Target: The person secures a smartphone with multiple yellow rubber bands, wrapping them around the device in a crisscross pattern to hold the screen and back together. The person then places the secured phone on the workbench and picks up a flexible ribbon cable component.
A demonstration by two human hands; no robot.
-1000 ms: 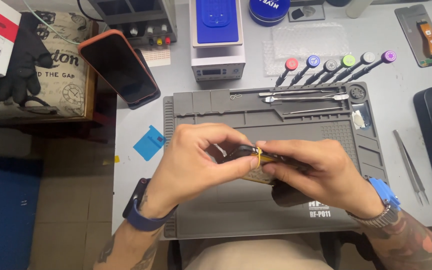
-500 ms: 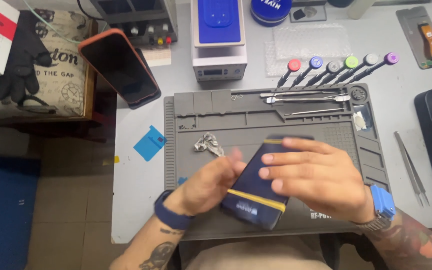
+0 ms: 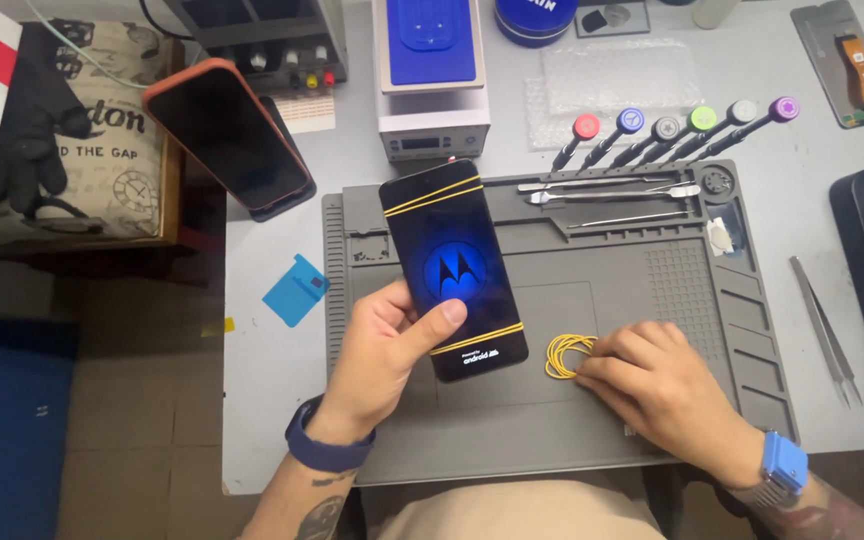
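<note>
Two yellow bands (image 3: 430, 193) cross the phone (image 3: 452, 268), one near each end, and the mat (image 3: 592, 440) serves as landmark. Left of the mat, a second phone in an orange case (image 3: 227, 132) leans off the table edge, and a blue card (image 3: 295, 289) lies just beside the mat's left rim. Over the mat's left half, the left hand (image 3: 382, 360) grasps the lit phone from below, thumb laid across the lower screen. If that thumb presses sideways, I judge the lower band could roll off the end. On the mat's middle, the right hand (image 3: 657, 385) pinches a loose coil of bands (image 3: 567, 355) with its fingertips; a snagged loop might snap free. Screwdrivers (image 3: 672, 135) fan out above the mat's top edge; tweezers (image 3: 827, 330) lie right of it.
</note>
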